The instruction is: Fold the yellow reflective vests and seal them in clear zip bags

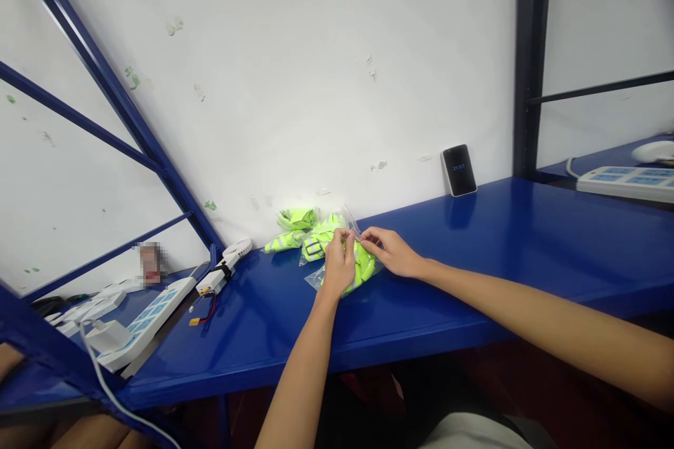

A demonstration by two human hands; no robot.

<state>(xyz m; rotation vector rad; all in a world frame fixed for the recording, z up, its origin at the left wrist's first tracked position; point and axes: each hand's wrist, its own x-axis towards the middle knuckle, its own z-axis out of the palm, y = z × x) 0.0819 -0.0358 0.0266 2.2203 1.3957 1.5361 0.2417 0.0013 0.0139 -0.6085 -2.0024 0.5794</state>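
My left hand (340, 261) pinches the top edge of a clear plastic bag (314, 279) that has a bright yellow-green reflective vest (363, 268) folded inside. On the other side of the same edge, the fingers of my right hand (388, 250) are closed at the bag's opening. The bag rests on the blue table. Right behind it lie more bagged yellow-green items with silver stripes: one with a black buckle (314, 248), a narrow bundle (284, 242) and another bundle (298, 217) against the wall. My fingers hide part of the bag's edge.
The blue tabletop (447, 259) meets a white wall. A small black-screened device (460, 170) leans there at the right. To the left are a white fan (237, 250), a battery pack with a yellow connector (195, 321) and a white power strip (152, 319). Blue frame posts (131, 105) stand either side.
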